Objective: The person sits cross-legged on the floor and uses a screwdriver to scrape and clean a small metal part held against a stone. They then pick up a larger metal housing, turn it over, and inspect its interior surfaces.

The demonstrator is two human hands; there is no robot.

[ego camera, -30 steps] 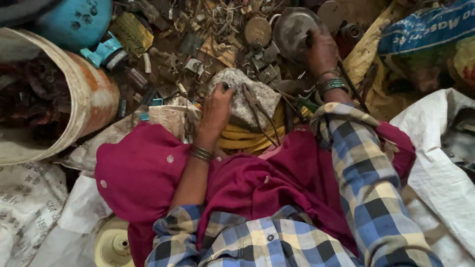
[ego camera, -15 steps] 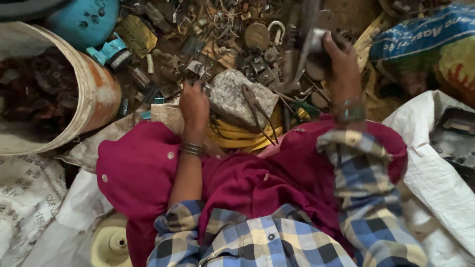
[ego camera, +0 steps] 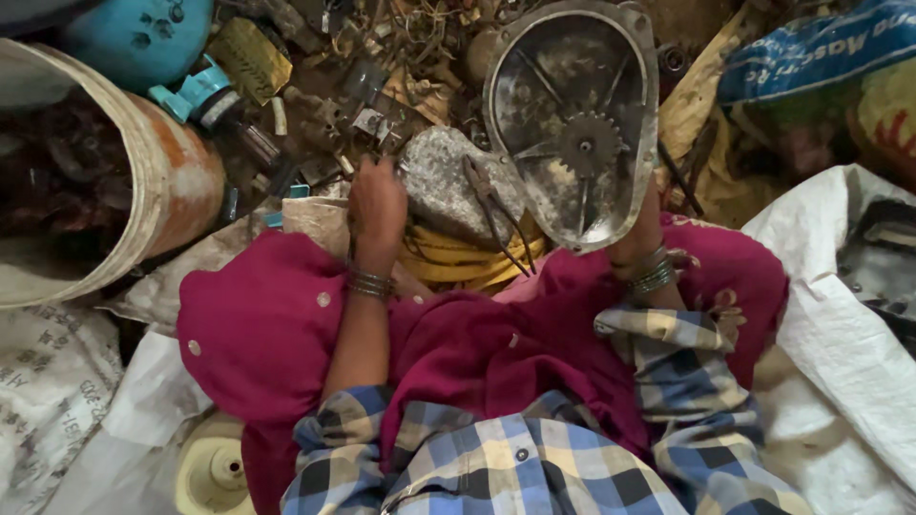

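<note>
My right hand [ego camera: 641, 229] is mostly hidden behind a large oval metal cover [ego camera: 572, 124] that it holds up toward me; the cover's dirty inside shows ribs and a small gear. My left hand [ego camera: 377, 205] rests, fingers curled, on the left edge of a grey stone [ego camera: 441, 181] in front of my lap. Rusty pliers [ego camera: 491, 205] lie across the stone. Both wrists wear metal bangles. A magenta cloth [ego camera: 286, 334] covers my knees.
A heap of small scrap metal parts [ego camera: 363, 86] lies beyond the stone. A rusty white drum [ego camera: 162, 172] stands at left, with a blue cylinder [ego camera: 134, 38] behind it. White sacks [ego camera: 840, 324] lie at right and lower left. Yellow cloth [ego camera: 458, 262] is under the stone.
My right hand picked the metal cover out of the scrap heap and lifted it toward me, turning its inside up. My left hand slid from the stone's top to its left edge.
</note>
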